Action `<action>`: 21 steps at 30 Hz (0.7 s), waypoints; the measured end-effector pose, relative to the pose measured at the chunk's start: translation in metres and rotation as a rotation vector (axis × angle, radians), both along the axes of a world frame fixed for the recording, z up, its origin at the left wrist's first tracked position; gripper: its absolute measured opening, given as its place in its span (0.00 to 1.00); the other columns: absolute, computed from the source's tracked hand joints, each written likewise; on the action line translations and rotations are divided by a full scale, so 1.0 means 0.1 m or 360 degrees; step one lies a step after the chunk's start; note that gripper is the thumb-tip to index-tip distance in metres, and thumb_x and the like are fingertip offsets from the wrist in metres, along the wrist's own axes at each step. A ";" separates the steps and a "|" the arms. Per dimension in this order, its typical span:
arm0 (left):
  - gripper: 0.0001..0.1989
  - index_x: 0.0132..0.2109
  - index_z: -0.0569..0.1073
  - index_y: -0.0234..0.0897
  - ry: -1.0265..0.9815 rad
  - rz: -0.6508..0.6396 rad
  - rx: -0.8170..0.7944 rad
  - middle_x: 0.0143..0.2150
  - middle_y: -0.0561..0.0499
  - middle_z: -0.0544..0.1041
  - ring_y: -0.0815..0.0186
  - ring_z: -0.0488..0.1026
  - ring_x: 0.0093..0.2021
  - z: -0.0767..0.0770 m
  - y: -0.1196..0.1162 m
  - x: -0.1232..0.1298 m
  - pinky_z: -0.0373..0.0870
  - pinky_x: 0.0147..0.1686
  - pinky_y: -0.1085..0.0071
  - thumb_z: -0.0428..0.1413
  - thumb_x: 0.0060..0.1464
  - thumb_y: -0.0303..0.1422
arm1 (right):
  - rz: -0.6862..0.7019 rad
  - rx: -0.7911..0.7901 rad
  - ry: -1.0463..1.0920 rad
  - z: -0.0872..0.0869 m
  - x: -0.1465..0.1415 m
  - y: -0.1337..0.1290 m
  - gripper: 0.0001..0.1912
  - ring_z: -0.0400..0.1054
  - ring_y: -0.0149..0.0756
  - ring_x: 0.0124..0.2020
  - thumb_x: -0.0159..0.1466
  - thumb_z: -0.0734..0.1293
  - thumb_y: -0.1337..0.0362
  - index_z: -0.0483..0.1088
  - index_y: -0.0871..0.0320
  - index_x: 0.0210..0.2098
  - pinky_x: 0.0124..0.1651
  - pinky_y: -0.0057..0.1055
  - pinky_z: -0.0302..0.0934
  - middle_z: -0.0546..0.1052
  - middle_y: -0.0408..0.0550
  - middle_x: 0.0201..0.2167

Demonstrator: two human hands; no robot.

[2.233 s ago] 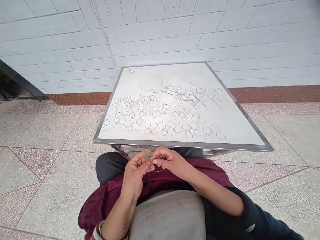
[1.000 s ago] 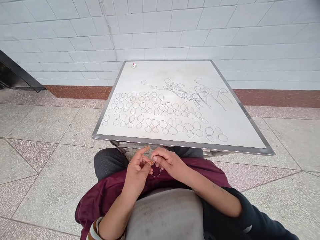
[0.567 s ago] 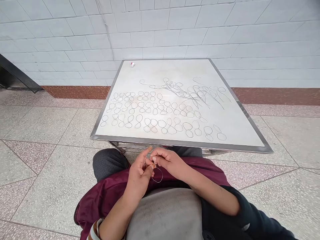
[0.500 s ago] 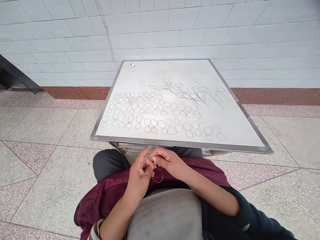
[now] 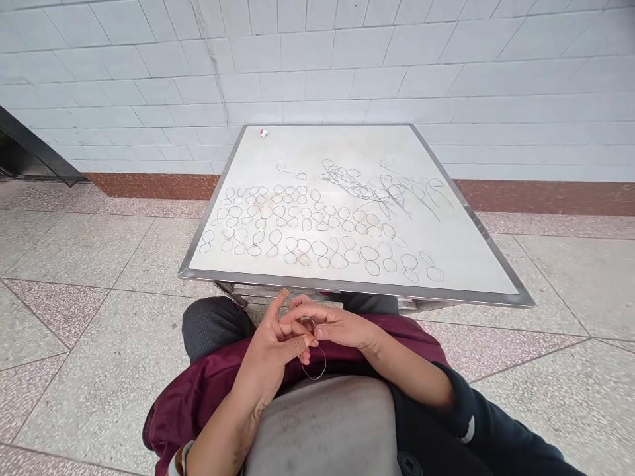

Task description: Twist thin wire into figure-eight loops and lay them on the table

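Observation:
A thin wire bent into a figure-eight [image 5: 325, 363] is between my two hands, above my lap and in front of the table's near edge. My left hand [image 5: 278, 342] pinches it near the crossing with thumb and fingertip, while the index finger points up. One loop hangs below that pinch. My right hand [image 5: 333, 325] has its thumb and bent fingers at the upper loop, gripping it. The exact contact is partly hidden by the fingers.
A white table [image 5: 476, 264] with a metal rim stands ahead, against a tiled wall [image 5: 307, 49]. Rows of figure-eight wires [image 5: 373, 252] lie on its near and left part. Behind them is a tangle of single-looped wires [image 5: 381, 193]. A small red-and-white object [image 5: 263, 134] sits far left.
My right hand has moved from pinching near the crossing to having its fingers around the upper loop, which now shows more openly. The left hand keeps its pinch. The view has shifted slightly.

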State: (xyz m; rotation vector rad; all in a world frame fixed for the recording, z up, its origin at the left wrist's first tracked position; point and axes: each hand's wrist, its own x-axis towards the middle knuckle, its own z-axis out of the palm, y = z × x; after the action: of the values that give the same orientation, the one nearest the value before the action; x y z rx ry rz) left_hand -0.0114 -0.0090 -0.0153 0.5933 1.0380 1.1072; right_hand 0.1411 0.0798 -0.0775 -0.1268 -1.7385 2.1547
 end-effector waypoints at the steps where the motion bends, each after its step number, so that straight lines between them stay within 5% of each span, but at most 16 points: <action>1: 0.50 0.69 0.42 0.34 -0.0018 -0.0001 -0.0022 0.26 0.55 0.76 0.72 0.68 0.22 0.01 0.00 0.01 0.64 0.31 0.70 0.64 0.48 0.28 | 0.0021 -0.0032 0.0031 0.00 0.00 0.00 0.25 0.69 0.27 0.34 0.64 0.63 0.47 0.65 0.50 0.57 0.44 0.36 0.67 0.55 0.49 0.51; 9: 0.48 0.69 0.43 0.37 0.0056 0.0000 0.0026 0.27 0.56 0.76 0.73 0.69 0.23 0.03 -0.04 0.05 0.64 0.35 0.69 0.63 0.49 0.27 | 0.0012 -0.0357 0.0377 0.00 -0.12 -0.09 0.19 0.63 0.21 0.28 0.63 0.67 0.52 0.70 0.53 0.50 0.30 0.28 0.72 0.55 0.46 0.45; 21: 0.49 0.70 0.44 0.43 0.0159 0.0089 0.0073 0.25 0.59 0.72 0.72 0.69 0.23 0.01 -0.07 0.13 0.66 0.30 0.72 0.63 0.49 0.29 | -0.0094 -0.0556 0.0416 -0.05 -0.14 -0.17 0.19 0.63 0.22 0.28 0.61 0.68 0.49 0.71 0.55 0.45 0.26 0.26 0.70 0.55 0.45 0.44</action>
State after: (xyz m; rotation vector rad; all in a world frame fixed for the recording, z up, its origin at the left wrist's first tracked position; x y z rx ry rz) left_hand 0.0017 -0.0160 -0.0140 0.6654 1.1237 1.1624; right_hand 0.1272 0.0625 -0.0825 0.0140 -1.1944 2.2940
